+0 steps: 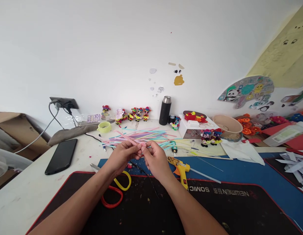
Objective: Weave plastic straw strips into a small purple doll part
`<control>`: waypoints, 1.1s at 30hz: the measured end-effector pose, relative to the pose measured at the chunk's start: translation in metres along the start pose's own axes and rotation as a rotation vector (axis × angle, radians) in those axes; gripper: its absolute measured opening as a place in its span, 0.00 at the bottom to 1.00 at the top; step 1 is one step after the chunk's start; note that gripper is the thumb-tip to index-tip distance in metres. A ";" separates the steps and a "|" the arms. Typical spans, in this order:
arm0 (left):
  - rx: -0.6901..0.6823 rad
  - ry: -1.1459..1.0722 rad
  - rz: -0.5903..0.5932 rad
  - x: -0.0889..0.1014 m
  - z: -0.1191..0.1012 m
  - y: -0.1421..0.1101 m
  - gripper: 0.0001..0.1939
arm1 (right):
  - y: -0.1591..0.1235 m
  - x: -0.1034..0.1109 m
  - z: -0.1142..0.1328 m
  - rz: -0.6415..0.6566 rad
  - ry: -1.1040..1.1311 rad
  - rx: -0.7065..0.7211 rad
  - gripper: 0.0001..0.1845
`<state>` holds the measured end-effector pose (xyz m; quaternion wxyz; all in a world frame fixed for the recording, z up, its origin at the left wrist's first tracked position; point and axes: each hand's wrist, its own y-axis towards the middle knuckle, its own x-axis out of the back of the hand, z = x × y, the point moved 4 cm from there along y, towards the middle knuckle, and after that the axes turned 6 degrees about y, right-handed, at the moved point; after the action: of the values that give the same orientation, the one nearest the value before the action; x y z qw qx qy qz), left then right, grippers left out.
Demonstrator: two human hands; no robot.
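My left hand [124,156] and my right hand [156,159] meet above the near edge of the pile, fingertips pinched together. Between them is a pink pipe cleaner [143,144], with pink lengths sticking out to the upper left past my left hand. Just behind lies a loose pile of pastel pipe cleaners [151,134]. Scissors [122,182] with one yellow and one red handle rest partly under my left forearm. A yellow hot glue gun [182,171] with a clear glue stick lies right of my right hand.
A black mat [141,212] covers the front of the table. On the left are a phone [61,156] and a roll of yellow tape [104,127]. Behind stand a black flask [165,111] and several small colourful figures [140,114]. A pink bowl [227,124] is at the right.
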<state>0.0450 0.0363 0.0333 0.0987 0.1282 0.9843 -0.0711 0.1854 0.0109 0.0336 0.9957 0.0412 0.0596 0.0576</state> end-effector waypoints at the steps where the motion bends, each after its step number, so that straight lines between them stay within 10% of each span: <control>1: 0.001 0.018 0.012 0.001 0.000 0.000 0.18 | 0.000 0.000 -0.001 0.000 0.000 0.002 0.16; 18: -0.049 0.520 0.191 0.028 -0.027 -0.004 0.12 | -0.004 -0.003 0.005 0.102 -0.444 0.125 0.08; 33: 0.000 -0.085 0.025 -0.004 -0.001 -0.002 0.19 | 0.001 0.001 0.000 -0.007 0.022 -0.005 0.14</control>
<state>0.0483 0.0339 0.0351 0.1414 0.1374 0.9775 -0.0753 0.1862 0.0115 0.0335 0.9953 0.0377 0.0705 0.0547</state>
